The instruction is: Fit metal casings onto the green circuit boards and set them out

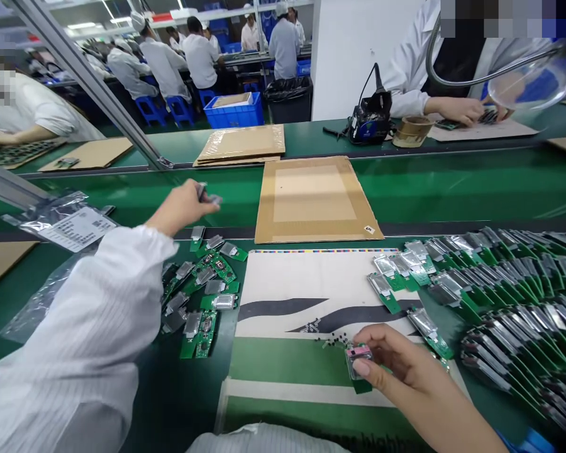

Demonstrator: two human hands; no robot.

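Note:
My left hand [185, 202] reaches out over the green belt, its fingers pinched on a small grey part [206, 194]. Below it lies a loose pile of green circuit boards [202, 296] with metal shields. My right hand [396, 365] is low at the centre right, fingers closed on one green circuit board with a pink piece [358, 360]. That board hangs just over a printed cardboard mat [287, 296], next to a scatter of tiny black parts [332, 341]. Rows of several more circuit boards [500, 283] lie to the right.
A brown cardboard sheet [314, 198] lies on the green conveyor belt [453, 182]. A plastic bag with a label [66, 220] sits at left. Across the belt a person's hands [457, 110] work by a soldering station [370, 116] and tape roll [411, 130]. More workers sit behind.

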